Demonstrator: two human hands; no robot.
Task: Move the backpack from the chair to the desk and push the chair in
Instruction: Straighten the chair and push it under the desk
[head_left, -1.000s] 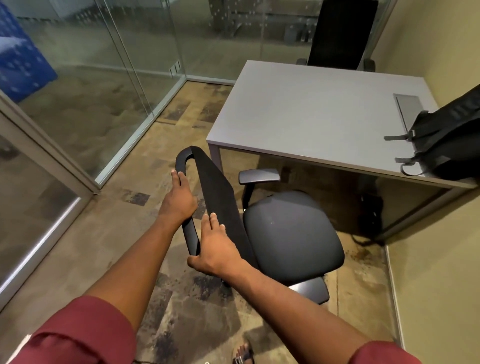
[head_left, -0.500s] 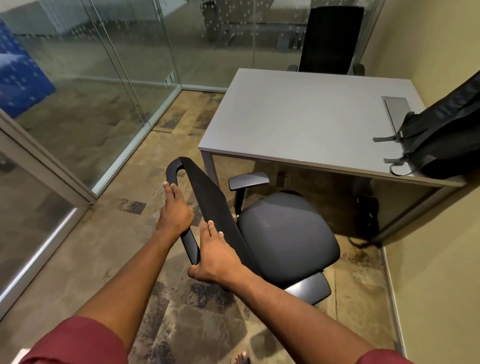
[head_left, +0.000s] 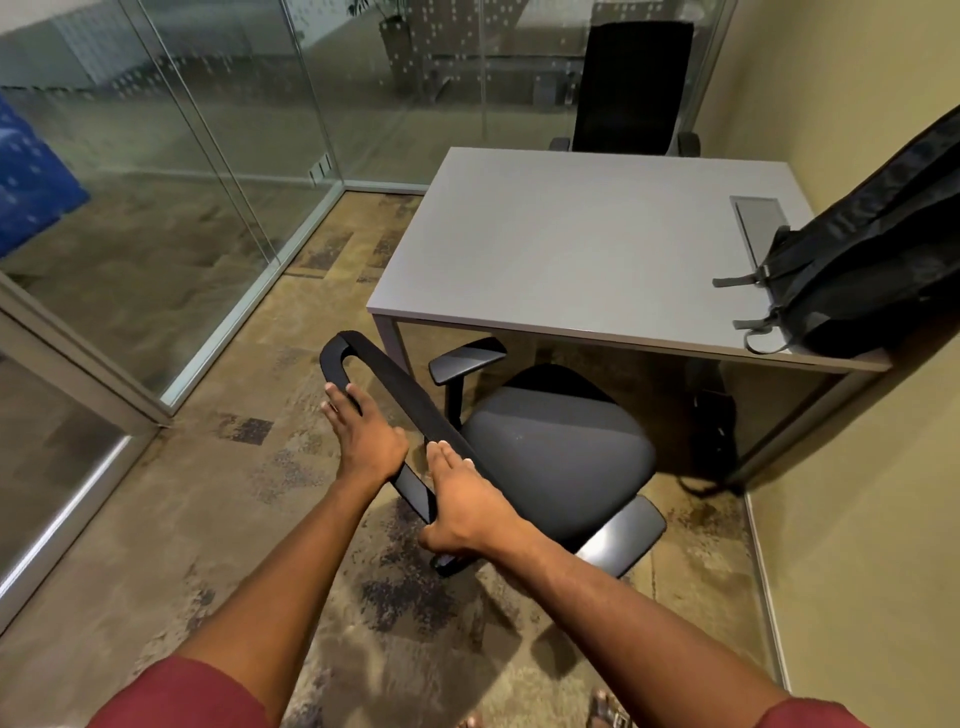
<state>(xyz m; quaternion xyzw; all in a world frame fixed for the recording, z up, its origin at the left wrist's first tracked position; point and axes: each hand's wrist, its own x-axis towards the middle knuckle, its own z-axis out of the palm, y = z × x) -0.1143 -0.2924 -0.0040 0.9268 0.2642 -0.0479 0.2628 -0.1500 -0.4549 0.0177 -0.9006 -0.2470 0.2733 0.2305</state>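
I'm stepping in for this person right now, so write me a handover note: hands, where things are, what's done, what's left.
Left hand: resting on the outer edge of the chair backrest, fingers along the frame.
Right hand: gripping the same backrest lower down.
Backpack: on the desk, at its right end against the wall, straps hanging near the front edge.
Chair: turned at an angle, front of the seat just under the desk edge, most of it out in the open.
Done: backpack moved to the desk.
Left: straighten the chair and push it in under the desk.
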